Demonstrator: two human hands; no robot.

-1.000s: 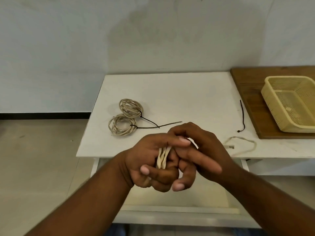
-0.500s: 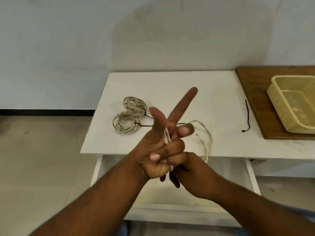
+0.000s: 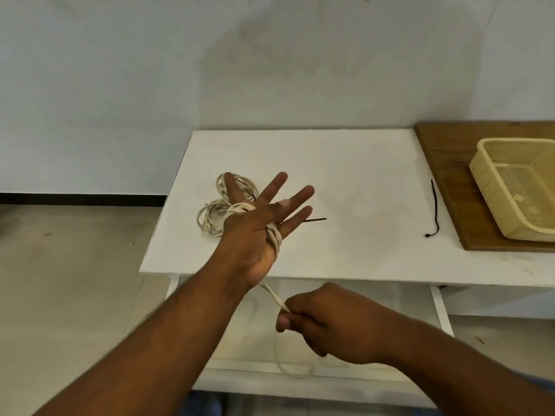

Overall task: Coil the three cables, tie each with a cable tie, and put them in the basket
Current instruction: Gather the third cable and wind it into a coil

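Note:
My left hand (image 3: 258, 223) is raised over the white table (image 3: 345, 181) with fingers spread straight. Several turns of a beige cable (image 3: 274, 238) are wound around its palm. The cable runs down from the wrist to my right hand (image 3: 324, 322), which pinches it below the table's front edge; a loose loop hangs under that hand. Two coiled beige cables (image 3: 210, 217) with black ties lie on the table behind my left hand, partly hidden by it. A loose black cable tie (image 3: 434, 211) lies at the table's right. The yellow basket (image 3: 492, 181) stands empty at far right.
The basket sits on a brown wooden board (image 3: 444, 151) at the table's right end. An open white drawer (image 3: 300, 349) lies under my hands. A pale wall rises behind the table, and grey floor is on the left.
My left hand opened its fingers wide and lifted toward the table. My right hand dropped lower and to the right, pulling the cable taut from the left wrist.

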